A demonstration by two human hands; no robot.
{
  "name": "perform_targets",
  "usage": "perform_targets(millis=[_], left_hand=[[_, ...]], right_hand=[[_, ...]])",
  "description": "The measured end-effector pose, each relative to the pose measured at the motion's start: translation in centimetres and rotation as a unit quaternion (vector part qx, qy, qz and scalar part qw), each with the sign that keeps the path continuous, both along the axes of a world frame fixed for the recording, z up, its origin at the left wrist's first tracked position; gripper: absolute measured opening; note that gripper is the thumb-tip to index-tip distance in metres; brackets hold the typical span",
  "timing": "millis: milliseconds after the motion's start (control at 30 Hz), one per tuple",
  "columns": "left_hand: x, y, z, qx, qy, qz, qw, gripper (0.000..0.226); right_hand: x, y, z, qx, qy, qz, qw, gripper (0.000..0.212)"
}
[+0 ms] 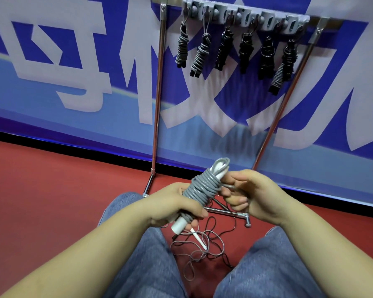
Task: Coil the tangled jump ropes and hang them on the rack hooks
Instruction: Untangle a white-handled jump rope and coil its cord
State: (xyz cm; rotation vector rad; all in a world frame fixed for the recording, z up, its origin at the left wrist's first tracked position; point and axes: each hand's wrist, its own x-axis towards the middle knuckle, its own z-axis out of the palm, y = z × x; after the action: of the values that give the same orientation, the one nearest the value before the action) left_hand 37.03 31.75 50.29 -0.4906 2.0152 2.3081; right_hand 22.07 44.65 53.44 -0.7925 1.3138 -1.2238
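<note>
A grey jump rope is wound in tight turns around its white handles. My left hand grips the lower part of this bundle, and a white handle end sticks out below the fist. My right hand pinches the free grey rope end beside the upper turns. On the floor between my knees lies a tangle of thin ropes with a white handle in it. Several coiled ropes hang from the grey hook strip of the metal rack.
The rack's chrome legs stand on the red floor against a blue and white banner. Its foot bar lies just under my hands. My knees in blue jeans frame the tangle.
</note>
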Motion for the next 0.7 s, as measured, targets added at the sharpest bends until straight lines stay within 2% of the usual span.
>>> perform_targets(millis=[33,100,167,267,400,500,633,700], left_hand=[[-0.1,0.0,-0.1,0.008,0.002,0.007,1.000,0.025],[-0.3,0.1,-0.5,-0.008,-0.002,0.023,1.000,0.026],[-0.4,0.2,-1.0,-0.060,-0.009,0.050,0.997,0.027],[-0.9,0.4,-2.1,-0.151,-0.012,0.113,0.982,0.025],[-1.8,0.5,-3.5,-0.215,-0.039,0.162,0.962,0.027],[-2.5,0.3,-3.8,-0.251,-0.065,0.180,0.949,0.016],[-3.0,0.4,-3.6,-0.305,-0.080,0.209,0.926,0.018],[-3.1,0.8,-3.5,-0.313,-0.075,0.217,0.922,0.018]], right_hand=[[0.3,0.0,0.2,0.011,0.086,0.002,0.996,0.030],[1.1,-0.3,0.5,0.027,0.305,0.001,0.952,0.023],[1.1,-0.8,0.2,0.025,0.416,-0.004,0.909,0.024],[1.6,-1.3,0.4,0.065,0.449,-0.014,0.891,0.026],[2.0,-2.0,0.3,0.127,0.482,-0.016,0.866,0.031],[2.2,-2.7,0.0,0.167,0.517,-0.023,0.839,0.035],[2.7,-3.2,-0.2,0.181,0.575,-0.032,0.798,0.037],[2.6,-3.0,-0.2,0.165,0.589,-0.041,0.790,0.036]])
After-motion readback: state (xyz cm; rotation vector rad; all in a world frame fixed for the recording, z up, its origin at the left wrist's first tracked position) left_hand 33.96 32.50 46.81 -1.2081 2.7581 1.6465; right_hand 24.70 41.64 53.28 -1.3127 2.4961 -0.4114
